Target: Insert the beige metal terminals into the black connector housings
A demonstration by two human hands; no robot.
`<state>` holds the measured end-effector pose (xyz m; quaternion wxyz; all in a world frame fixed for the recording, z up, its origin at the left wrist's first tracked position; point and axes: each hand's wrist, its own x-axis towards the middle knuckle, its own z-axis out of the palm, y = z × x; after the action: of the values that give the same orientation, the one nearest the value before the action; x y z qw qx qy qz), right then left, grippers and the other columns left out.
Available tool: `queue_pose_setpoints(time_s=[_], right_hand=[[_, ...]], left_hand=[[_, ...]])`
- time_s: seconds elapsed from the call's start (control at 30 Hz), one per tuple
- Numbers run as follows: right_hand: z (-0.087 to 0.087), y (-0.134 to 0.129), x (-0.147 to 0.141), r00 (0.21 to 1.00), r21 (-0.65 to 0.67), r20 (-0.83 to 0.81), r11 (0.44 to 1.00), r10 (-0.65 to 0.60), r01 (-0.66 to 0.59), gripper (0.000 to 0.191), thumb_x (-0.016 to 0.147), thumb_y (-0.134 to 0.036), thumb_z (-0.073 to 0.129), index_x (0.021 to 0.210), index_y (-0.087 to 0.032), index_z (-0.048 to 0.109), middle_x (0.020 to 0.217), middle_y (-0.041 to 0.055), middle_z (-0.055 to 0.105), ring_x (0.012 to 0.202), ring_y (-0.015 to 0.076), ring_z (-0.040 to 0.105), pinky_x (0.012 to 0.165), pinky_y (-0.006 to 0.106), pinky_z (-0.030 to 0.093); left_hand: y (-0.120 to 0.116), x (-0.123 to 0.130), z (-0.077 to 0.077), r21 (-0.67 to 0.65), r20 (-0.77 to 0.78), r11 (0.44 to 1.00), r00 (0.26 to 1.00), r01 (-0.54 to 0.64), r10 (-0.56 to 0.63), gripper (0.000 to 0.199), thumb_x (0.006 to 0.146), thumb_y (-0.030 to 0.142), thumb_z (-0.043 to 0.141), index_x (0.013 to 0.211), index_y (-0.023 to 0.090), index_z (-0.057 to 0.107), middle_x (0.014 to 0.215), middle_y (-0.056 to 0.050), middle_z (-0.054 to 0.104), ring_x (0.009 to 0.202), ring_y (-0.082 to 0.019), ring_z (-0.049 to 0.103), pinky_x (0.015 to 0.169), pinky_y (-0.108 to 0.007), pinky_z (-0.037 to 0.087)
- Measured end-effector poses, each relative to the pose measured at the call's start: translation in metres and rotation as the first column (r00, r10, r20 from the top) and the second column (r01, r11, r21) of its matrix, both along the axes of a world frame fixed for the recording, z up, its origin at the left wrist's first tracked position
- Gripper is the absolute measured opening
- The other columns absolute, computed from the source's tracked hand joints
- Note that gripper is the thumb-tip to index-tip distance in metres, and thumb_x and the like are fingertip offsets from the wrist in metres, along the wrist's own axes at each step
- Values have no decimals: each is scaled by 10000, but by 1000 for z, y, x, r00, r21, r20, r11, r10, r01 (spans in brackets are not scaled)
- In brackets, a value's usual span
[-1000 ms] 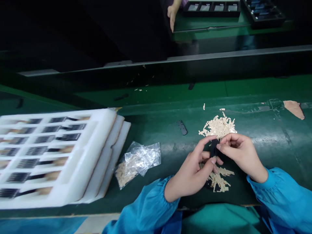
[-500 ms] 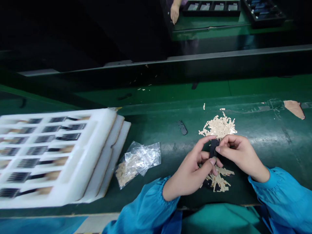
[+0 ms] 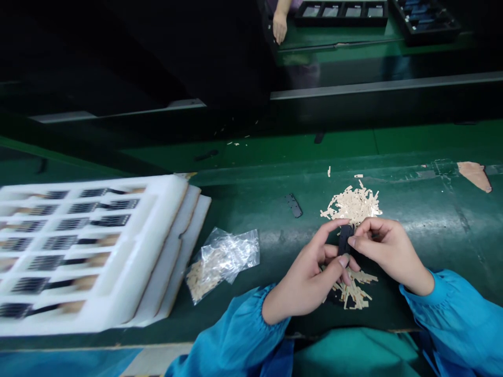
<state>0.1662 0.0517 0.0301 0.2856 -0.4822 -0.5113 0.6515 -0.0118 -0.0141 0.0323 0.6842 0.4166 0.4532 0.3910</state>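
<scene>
Fingers and thumb of your left hand point(image 3: 303, 284) grip a slim black part point(image 3: 345, 239) by its two ends, holding it above the green surface point(image 3: 428, 209), between a heap of pale pieces point(image 3: 354, 203) and a smaller pile point(image 3: 354, 293) nearer you. Your right hand point(image 3: 387, 250), fingers bent, meets the part's right edge; whether it pinches anything, I cannot tell. Well to your left, clear bags point(image 3: 231, 256) lie beside stacked white trays point(image 3: 151, 230), and a loose black piece point(image 3: 293, 205) rests near the heap.

- Looks like a small-parts assembly workshop
- Judged by a green workbench point(image 3: 275, 230), loose cream pieces point(image 3: 356, 205) and 3 stacked white foam trays point(image 3: 157, 246)
- Also by 2 black compartment trays point(image 3: 341, 22) opposite
</scene>
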Motion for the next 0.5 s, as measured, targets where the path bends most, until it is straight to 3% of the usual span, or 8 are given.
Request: queue_pose_setpoints(time_s=[0.2,0.4,0.5], right_hand=[[-4,-4,0,1000,41,10,999,-7,7,197,799,-335,736,702,-200,630,560,-27,552,501,131,450,493,272,350],[-7,-5,2,988,225,154,974,-1,-35,167,749,-245,799,838,-220,660,685,-27,543,614,156,476,538,275,368],[-4,-1,3,997,155,76,987,28,-40,164,791,-318,791,799,-210,668,666,-29,530,594,149,444,538,281,353]], left_hand=[[0,0,3,-3,-5,1000,1000,-11,11,527,1015,237,559,1496,203,347,857,-45,709,691,-151,701,670,-271,576],[2,-2,1,26,3,999,999,-36,36,553,1014,237,569,1511,199,329,779,-10,675,652,-131,676,648,-242,548],[2,-5,2,23,-20,1000,1000,2,-2,559,1025,257,549,1531,201,319,859,-49,698,663,-139,676,638,-256,559]])
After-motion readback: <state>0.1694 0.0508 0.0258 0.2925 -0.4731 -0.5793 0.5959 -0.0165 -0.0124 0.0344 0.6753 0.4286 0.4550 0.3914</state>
